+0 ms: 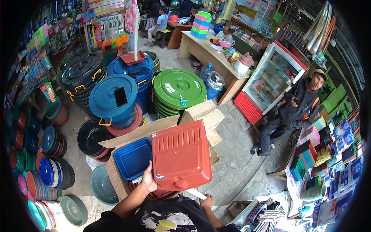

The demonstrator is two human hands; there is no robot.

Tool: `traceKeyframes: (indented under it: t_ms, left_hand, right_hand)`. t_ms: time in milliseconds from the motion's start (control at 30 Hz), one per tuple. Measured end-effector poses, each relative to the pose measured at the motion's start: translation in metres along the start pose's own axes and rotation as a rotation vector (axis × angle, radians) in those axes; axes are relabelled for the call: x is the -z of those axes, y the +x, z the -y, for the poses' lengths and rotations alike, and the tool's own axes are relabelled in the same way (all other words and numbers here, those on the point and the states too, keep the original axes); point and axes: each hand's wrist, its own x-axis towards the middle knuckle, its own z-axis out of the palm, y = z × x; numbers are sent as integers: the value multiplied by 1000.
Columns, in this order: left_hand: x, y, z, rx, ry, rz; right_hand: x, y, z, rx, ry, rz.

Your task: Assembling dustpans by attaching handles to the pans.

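Note:
A red-brown plastic dustpan (180, 154) with a ribbed upper part lies tilted in front of me, above an open cardboard box (119, 179). My left hand (149, 179) grips its lower left edge, with the fingers hidden beneath. From under its near end sticks out a white tube handle (196, 193). My right hand (207, 202) is closed around the end of this tube. Inside the box, left of the dustpan, rests a blue dustpan (134, 157). More red-brown plastic shows just beyond my left wrist, partly hidden by the dustpan I hold.
Large lidded tubs stand past the box: a blue one (113, 96) with a phone on it, a green one (179, 89) with scissors on its lid. Stacked basins (58, 174) line the left. A person (295, 108) sits at right near a glass-front cabinet (270, 77).

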Motion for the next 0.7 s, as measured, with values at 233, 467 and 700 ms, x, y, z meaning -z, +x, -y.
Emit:
traceKeyframes:
  t_ms: [233,467,700]
  left_hand:
    - [4,-16,-24,94,-197,15]
    - [11,-22,-32,-155,69,-94]
    - [36,-35,-41,-256,-177,-348]
  right_hand:
    - [18,14,-20,-117,-20,-86]
    - [37,45,-33,18,147,-12]
    - [60,69,-43,149,380,90]
